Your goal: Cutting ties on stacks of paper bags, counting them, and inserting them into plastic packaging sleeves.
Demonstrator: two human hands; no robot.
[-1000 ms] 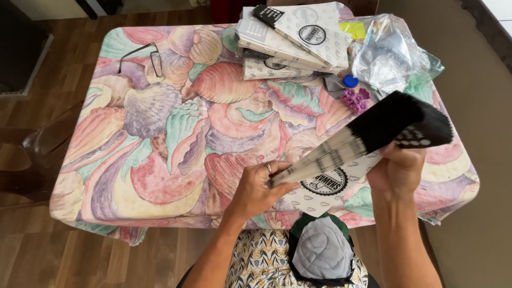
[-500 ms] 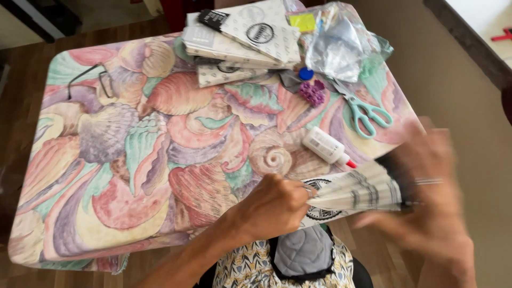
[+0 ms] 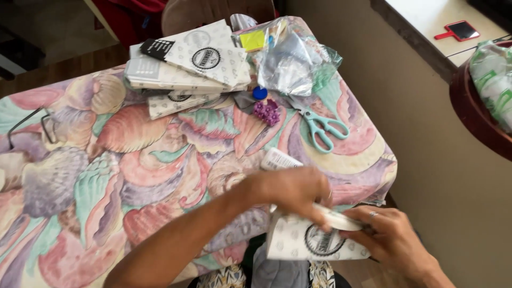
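My left hand (image 3: 290, 192) is closed over the top edge of a white paper packet (image 3: 314, 240) with a round black stamp, fingers curled down onto it. My right hand (image 3: 392, 237) grips the same packet from the right, thumb and fingers pinching its end; a ring shows on one finger. The packet sits at the near right edge of the tabletop (image 3: 368, 160), partly over the edge and above my lap, not flat on the shell-patterned cloth.

Observed nearby: a small white bottle (image 3: 280, 159) just beyond my left hand; teal scissors (image 3: 322, 128) further up, well apart from both hands; a purple cluster (image 3: 266, 112) and a blue cap (image 3: 260, 93) near them. At the far edge lies a stack of similar packets (image 3: 186, 66) beside a clear plastic bag (image 3: 296, 56).

Assessment: both hands crowd one short edge, so the packet has little support underneath. I judge the grip sounder if the packet is brought fully onto the tabletop, one hand holding the body flat while the other works the edge. The bottle stands close enough to be knocked by my left wrist. The edge under my fingers is hidden, so I cannot tell its condition.
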